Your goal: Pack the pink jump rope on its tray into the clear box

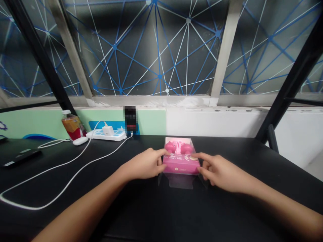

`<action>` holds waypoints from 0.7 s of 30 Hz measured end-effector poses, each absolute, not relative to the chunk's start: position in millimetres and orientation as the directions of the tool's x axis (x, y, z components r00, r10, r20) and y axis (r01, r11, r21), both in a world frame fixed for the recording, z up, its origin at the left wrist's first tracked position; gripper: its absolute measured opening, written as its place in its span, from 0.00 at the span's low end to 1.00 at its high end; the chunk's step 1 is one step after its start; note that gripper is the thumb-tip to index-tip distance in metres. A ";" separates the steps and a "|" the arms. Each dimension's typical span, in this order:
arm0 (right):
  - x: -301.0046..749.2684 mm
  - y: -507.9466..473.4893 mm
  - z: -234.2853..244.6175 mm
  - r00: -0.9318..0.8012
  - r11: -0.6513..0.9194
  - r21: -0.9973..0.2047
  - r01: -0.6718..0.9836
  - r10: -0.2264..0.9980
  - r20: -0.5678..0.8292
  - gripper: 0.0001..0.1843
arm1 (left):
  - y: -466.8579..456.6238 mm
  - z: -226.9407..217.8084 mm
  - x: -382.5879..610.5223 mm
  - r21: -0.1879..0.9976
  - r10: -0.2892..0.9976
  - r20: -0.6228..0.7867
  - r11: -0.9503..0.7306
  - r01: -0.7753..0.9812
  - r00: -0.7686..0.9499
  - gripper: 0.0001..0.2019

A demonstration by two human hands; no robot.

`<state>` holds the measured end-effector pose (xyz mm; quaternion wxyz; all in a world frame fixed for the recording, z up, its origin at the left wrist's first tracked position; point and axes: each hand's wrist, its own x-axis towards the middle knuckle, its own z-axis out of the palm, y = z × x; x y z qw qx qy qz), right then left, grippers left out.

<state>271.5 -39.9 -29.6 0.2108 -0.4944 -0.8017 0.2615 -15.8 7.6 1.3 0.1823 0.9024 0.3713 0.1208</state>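
A small pink box with a clear plastic cover and pink rounded items inside lies on the black table, a little past the middle. Its clear flaps lie open on the near side. My left hand grips the box's left edge, fingers curled with the index finger on top. My right hand holds the right edge, index finger stretched across the top front and the other fingers curled at the side.
At the back left lie a white power strip with a plugged charger, white cables looping over the table, a white mouse, a drink bottle and a dark flat device. Black frame posts stand at both sides.
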 end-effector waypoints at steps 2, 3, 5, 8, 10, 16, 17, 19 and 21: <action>273.2 -40.0 -30.9 -0.462 0.373 -0.676 0.635 0.885 0.055 0.31 | 8.1 2.9 -16.9 0.451 0.707 0.063 -0.649 0.612 0.704 0.19; 274.1 -39.8 -31.4 -0.488 0.390 -0.690 0.609 0.871 0.062 0.32 | 8.8 3.5 -17.6 0.464 0.702 0.050 -0.646 0.605 0.711 0.20; 275.7 -38.9 -31.8 -0.535 0.437 -0.694 0.571 0.840 0.089 0.34 | 10.4 4.0 -19.2 0.484 0.688 0.025 -0.643 0.594 0.725 0.21; 276.2 -37.2 -31.9 -0.548 0.488 -0.639 0.595 0.828 0.122 0.32 | 12.3 3.4 -20.2 0.481 0.678 0.014 -0.648 0.590 0.735 0.21; 275.0 -36.1 -32.9 -0.521 0.521 -0.534 0.666 0.837 0.167 0.27 | 12.3 2.3 -19.7 0.445 0.683 0.041 -0.666 0.599 0.729 0.18; 269.7 -33.4 -42.9 -0.467 0.550 -0.217 0.807 0.818 0.335 0.19 | 10.1 -0.2 -17.2 0.352 0.673 0.103 -0.713 0.606 0.732 0.13; 269.3 -33.1 -44.4 -0.474 0.558 -0.171 0.812 0.802 0.363 0.19 | 10.1 -0.2 -17.2 0.349 0.674 0.102 -0.713 0.608 0.732 0.13; 268.6 -32.4 -46.4 -0.492 0.572 -0.093 0.815 0.768 0.411 0.19 | 10.3 -0.1 -17.6 0.346 0.677 0.100 -0.711 0.612 0.729 0.13; 267.7 -32.0 -47.5 -0.514 0.598 -0.055 0.800 0.729 0.453 0.19 | 11.0 -0.3 -18.1 0.344 0.678 0.105 -0.711 0.613 0.728 0.12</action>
